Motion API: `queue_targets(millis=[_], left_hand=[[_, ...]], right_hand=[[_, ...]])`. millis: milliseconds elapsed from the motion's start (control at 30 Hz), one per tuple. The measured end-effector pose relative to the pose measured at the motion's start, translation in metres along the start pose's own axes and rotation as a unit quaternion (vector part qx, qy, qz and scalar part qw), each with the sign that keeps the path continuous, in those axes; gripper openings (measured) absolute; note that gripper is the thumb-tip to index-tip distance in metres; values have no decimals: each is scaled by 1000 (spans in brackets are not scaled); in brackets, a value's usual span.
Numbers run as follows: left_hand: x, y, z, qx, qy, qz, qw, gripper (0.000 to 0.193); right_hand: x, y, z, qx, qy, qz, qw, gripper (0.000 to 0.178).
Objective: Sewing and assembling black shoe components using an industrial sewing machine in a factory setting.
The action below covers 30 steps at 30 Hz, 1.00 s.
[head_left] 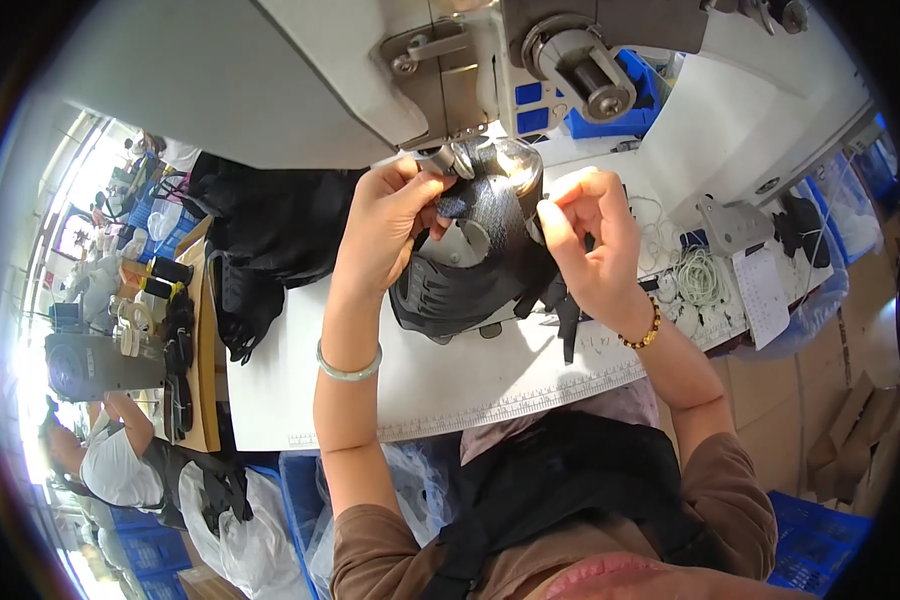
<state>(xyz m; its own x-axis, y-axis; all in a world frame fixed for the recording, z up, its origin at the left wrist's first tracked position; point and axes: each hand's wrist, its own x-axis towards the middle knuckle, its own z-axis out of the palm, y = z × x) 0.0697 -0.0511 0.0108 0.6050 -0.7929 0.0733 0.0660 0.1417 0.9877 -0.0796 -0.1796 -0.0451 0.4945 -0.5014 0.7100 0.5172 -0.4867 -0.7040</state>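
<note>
A black fabric piece point(440, 300) with a mesh-like surface and dangling black straps point(567, 325) is curved around under the head of a sewing machine point(438, 80). Thumb and forefinger of my left hand point(390, 215) pinch its upper left edge, close beside the machine's shiny metal needle area point(455, 160). My right hand point(600, 240) is raised at the piece's right side, thumb and forefinger pressed together. What lies between those fingertips is too small to make out. The machine's lamp lights the fabric strongly, and the needle itself cannot be seen clearly.
More black fabric pieces point(270, 220) are heaped on the table's left. A printed ruler strip point(470, 410) runs along the white table's front edge. Pale cord point(700, 275) and a paper sheet point(760, 295) lie right. Another person point(120, 465) sits at far left.
</note>
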Motion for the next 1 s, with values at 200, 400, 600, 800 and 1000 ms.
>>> queue_targets(millis=[200,400,600,800,1000], left_hand=[[-30,11,-20,118,-46,-35,991,16],[-108,37,-62,296,-69,-29,952,11],[-191,-18,-43,168,367,353,844,7],[-176,-73,6,-277,211,113,930,24],[-146,-80,11,-195,312,224,902,17]], right_hand=[[21,-34,18,-162,-112,-235,952,36],[31,-53,65,-96,-417,-110,897,24],[24,-40,92,12,-435,129,891,20],[14,-51,95,23,-455,69,888,24],[6,-66,93,-45,-395,-14,918,20]])
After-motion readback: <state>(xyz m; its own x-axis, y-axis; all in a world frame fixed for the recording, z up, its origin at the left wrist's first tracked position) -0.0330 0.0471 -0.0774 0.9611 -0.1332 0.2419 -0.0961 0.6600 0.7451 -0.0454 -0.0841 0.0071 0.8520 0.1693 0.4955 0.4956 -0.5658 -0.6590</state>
